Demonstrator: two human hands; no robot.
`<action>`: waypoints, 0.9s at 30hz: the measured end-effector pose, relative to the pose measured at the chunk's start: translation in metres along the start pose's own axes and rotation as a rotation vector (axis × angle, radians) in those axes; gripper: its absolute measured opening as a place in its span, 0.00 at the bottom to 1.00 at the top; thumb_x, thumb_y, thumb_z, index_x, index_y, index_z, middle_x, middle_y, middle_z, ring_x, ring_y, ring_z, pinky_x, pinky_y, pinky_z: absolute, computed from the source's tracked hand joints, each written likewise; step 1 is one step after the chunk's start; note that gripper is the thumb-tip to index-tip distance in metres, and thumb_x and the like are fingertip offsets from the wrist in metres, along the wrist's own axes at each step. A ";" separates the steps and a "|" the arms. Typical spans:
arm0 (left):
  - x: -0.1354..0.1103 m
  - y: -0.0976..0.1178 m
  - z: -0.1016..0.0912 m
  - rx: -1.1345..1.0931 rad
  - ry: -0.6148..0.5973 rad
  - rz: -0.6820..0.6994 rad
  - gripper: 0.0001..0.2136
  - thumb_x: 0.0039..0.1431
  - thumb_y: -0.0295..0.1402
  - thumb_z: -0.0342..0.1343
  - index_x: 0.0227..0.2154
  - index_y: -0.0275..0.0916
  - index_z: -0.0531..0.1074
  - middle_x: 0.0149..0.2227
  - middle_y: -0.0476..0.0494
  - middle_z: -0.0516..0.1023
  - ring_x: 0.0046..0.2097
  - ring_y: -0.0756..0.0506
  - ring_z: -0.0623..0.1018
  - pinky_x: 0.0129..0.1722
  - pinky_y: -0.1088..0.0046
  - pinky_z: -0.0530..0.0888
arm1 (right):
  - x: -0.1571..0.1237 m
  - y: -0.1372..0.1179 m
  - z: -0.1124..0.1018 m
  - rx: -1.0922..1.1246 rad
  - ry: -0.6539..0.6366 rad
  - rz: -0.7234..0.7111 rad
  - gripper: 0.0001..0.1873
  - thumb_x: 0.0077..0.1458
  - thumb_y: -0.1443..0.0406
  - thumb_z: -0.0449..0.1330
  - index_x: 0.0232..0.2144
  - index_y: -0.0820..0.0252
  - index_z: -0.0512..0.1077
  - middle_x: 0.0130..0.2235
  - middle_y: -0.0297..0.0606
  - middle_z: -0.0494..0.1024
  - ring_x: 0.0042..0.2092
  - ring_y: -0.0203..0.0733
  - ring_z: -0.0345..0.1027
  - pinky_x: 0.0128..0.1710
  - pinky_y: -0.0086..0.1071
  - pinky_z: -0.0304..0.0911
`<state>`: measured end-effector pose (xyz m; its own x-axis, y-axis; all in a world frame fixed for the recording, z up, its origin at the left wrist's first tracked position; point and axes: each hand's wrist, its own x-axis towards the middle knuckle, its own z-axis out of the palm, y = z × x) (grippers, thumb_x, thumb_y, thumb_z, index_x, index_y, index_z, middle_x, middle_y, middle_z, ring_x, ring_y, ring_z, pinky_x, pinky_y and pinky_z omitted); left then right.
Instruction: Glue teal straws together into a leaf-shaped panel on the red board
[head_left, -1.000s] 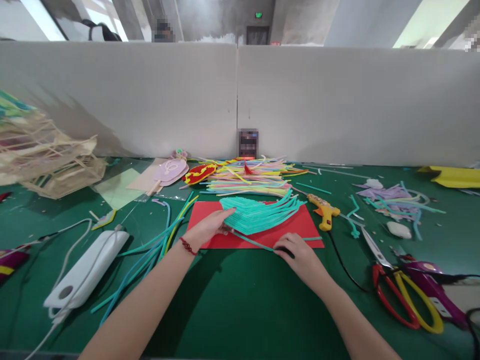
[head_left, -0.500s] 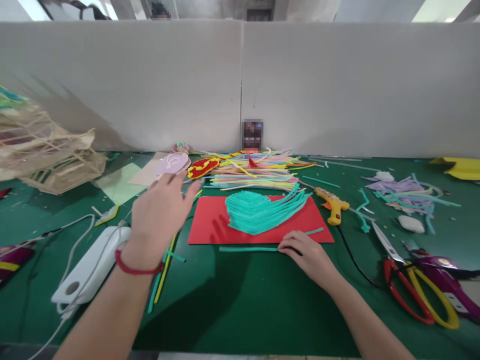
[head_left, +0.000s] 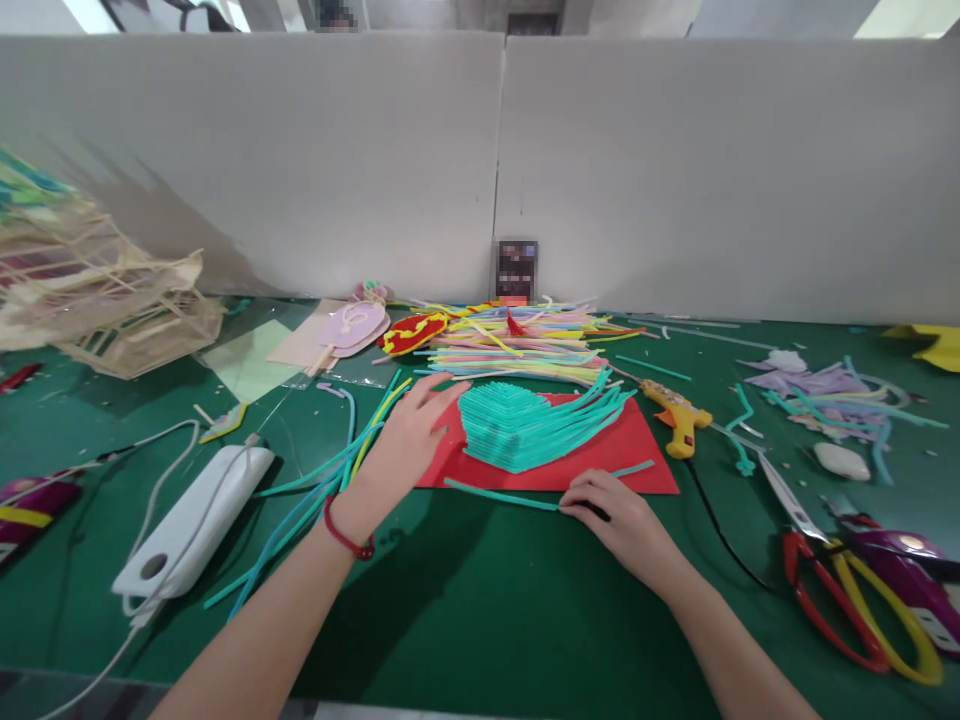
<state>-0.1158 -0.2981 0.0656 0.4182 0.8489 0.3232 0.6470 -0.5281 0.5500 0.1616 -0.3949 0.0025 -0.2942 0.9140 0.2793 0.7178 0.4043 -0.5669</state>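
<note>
A red card lies on the green table, with a leaf-like shape of teal pipe cleaners on it. The shape's strands fan loose toward the upper right. My right hand is closed on a single teal pipe cleaner at the card's front edge; its ends stick out to both sides of the fingers. Over the card's left end is my left hand, fingers apart and holding nothing. Whether it touches the card I cannot tell. Several teal, blue and yellow pipe cleaners lie beside and partly under my left forearm.
Behind the card lies a heap of coloured pipe cleaners. A yellow glue gun, scissors and scraps are at right. A white power strip and stick framework stand left. A phone leans on the partition.
My left hand has moved right and down onto the card's left side. Loose pipe cleaners near my left forearm are now spread out. My right hand keeps its pipe cleaner, now slightly tilted.
</note>
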 end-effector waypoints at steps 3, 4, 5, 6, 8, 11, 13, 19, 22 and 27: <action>-0.002 -0.004 -0.003 -0.010 0.021 -0.004 0.21 0.54 0.22 0.48 0.49 0.44 0.70 0.55 0.43 0.67 0.52 0.44 0.72 0.56 0.63 0.68 | 0.000 -0.006 0.001 -0.018 0.024 -0.021 0.11 0.61 0.63 0.53 0.30 0.54 0.73 0.34 0.37 0.76 0.36 0.38 0.72 0.35 0.30 0.68; -0.002 -0.004 -0.005 -0.010 0.035 -0.033 0.19 0.55 0.23 0.48 0.48 0.43 0.71 0.52 0.43 0.70 0.51 0.44 0.73 0.55 0.63 0.69 | 0.000 -0.008 0.001 -0.030 0.038 -0.035 0.11 0.61 0.63 0.52 0.31 0.54 0.74 0.34 0.37 0.76 0.36 0.39 0.72 0.36 0.30 0.68; -0.003 -0.004 -0.006 -0.006 0.045 -0.067 0.17 0.56 0.23 0.48 0.46 0.43 0.72 0.48 0.44 0.72 0.49 0.44 0.74 0.53 0.64 0.69 | 0.001 -0.011 0.002 -0.044 0.056 -0.052 0.11 0.61 0.63 0.52 0.31 0.54 0.74 0.34 0.37 0.76 0.36 0.39 0.72 0.36 0.31 0.68; -0.004 -0.004 -0.007 0.000 0.051 -0.100 0.16 0.56 0.24 0.48 0.45 0.42 0.73 0.46 0.44 0.74 0.47 0.45 0.75 0.52 0.65 0.70 | 0.001 -0.013 0.003 -0.061 0.076 -0.067 0.11 0.61 0.64 0.52 0.31 0.54 0.74 0.34 0.37 0.77 0.36 0.39 0.72 0.37 0.31 0.68; -0.004 -0.005 -0.007 0.015 0.047 -0.141 0.16 0.57 0.24 0.47 0.45 0.42 0.73 0.44 0.44 0.74 0.45 0.45 0.75 0.51 0.65 0.71 | 0.001 -0.016 0.004 -0.099 0.118 -0.080 0.11 0.62 0.65 0.52 0.32 0.54 0.74 0.34 0.37 0.77 0.36 0.39 0.72 0.37 0.31 0.67; -0.007 -0.012 -0.001 0.013 0.041 -0.141 0.16 0.60 0.25 0.44 0.46 0.42 0.73 0.46 0.44 0.75 0.47 0.45 0.75 0.52 0.65 0.69 | 0.000 -0.015 0.004 -0.147 0.157 -0.056 0.11 0.62 0.64 0.52 0.32 0.55 0.74 0.34 0.37 0.77 0.37 0.39 0.72 0.38 0.31 0.67; -0.009 -0.019 0.004 0.005 0.045 -0.124 0.18 0.61 0.25 0.42 0.48 0.43 0.72 0.50 0.44 0.74 0.50 0.45 0.73 0.54 0.65 0.68 | -0.001 -0.014 0.004 -0.169 0.169 -0.038 0.10 0.62 0.64 0.52 0.32 0.55 0.73 0.34 0.37 0.76 0.37 0.39 0.72 0.38 0.31 0.66; -0.018 -0.033 0.018 0.002 -0.003 -0.034 0.16 0.60 0.25 0.46 0.45 0.45 0.74 0.50 0.44 0.73 0.54 0.43 0.69 0.57 0.58 0.62 | -0.006 -0.010 0.004 -0.228 0.162 -0.005 0.09 0.62 0.64 0.53 0.32 0.55 0.72 0.34 0.36 0.76 0.38 0.39 0.71 0.40 0.32 0.65; -0.021 -0.031 0.020 -0.072 -0.051 -0.041 0.11 0.61 0.32 0.52 0.43 0.46 0.76 0.47 0.44 0.75 0.52 0.42 0.70 0.57 0.57 0.59 | -0.008 -0.010 0.003 -0.257 0.159 0.021 0.10 0.62 0.64 0.52 0.32 0.55 0.73 0.34 0.37 0.76 0.37 0.40 0.71 0.39 0.33 0.65; -0.021 -0.025 0.023 -0.069 -0.190 -0.014 0.10 0.56 0.35 0.59 0.42 0.49 0.77 0.46 0.46 0.75 0.51 0.41 0.69 0.58 0.58 0.53 | -0.011 -0.009 -0.001 -0.256 0.148 0.045 0.11 0.62 0.63 0.52 0.32 0.55 0.73 0.34 0.37 0.76 0.37 0.41 0.71 0.39 0.33 0.65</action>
<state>-0.1260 -0.3034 0.0271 0.5262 0.8337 0.1676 0.6113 -0.5078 0.6071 0.1588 -0.4088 0.0057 -0.1765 0.9086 0.3786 0.8694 0.3242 -0.3728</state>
